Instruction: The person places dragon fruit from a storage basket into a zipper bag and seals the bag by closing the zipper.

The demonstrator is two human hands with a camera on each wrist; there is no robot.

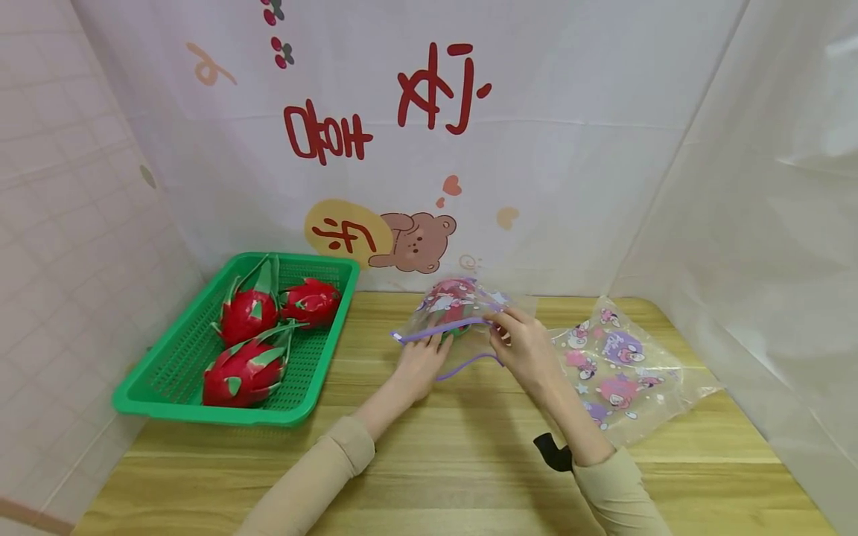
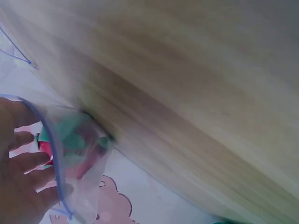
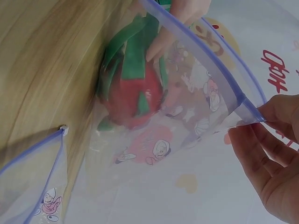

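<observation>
A clear zip bag [image 1: 445,301] with a purple zip edge and cartoon prints stands in the middle of the table, its mouth towards me. Inside it lies a red dragon fruit [image 3: 135,95] with green leaves, seen through the film in the right wrist view. My left hand [image 1: 418,365] reaches into the mouth with extended fingers close to the fruit; in the left wrist view the purple zip edge [image 2: 57,158] crosses these fingers. My right hand [image 1: 532,353] pinches a corner of the mouth between thumb and fingertips, beside the fruit.
At the left, a green plastic basket [image 1: 327,346] holds three dragon fruits [image 1: 244,372]. A second printed zip bag [image 1: 620,372] lies flat on the table at the right. A printed white sheet [image 1: 570,186] hangs behind the wooden table [image 1: 429,461].
</observation>
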